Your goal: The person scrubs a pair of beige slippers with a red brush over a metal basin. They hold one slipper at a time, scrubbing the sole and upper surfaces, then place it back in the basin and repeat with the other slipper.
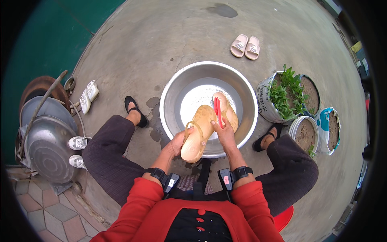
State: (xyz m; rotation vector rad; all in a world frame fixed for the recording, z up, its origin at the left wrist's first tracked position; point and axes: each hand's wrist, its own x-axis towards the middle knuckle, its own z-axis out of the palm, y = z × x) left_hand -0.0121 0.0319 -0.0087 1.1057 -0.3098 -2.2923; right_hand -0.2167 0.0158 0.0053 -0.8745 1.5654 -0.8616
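My left hand [177, 142] grips a tan sandal [198, 133] by its side near the strap, sole down, above the near rim of a metal basin [172, 90]. In my right hand [225, 134] is a red brush [218, 112], its bristles facing left. The right thumb reaches to the held sandal's edge. The matching tan sandal [231, 116] lies in the basin, partly hidden behind the brush and my right hand. Shallow water [193, 93] covers the basin's bottom and reflects bright light.
Pink slides [245, 47] lie beyond the basin. Planters with green plants [285, 93] and soil stand at right. White shoes [89, 96], grey-white sneakers [78, 151] and an upturned metal basin [50, 148] are at left. Wet patches [155, 121] mark the concrete. A red round object [284, 216] shows behind my leg.
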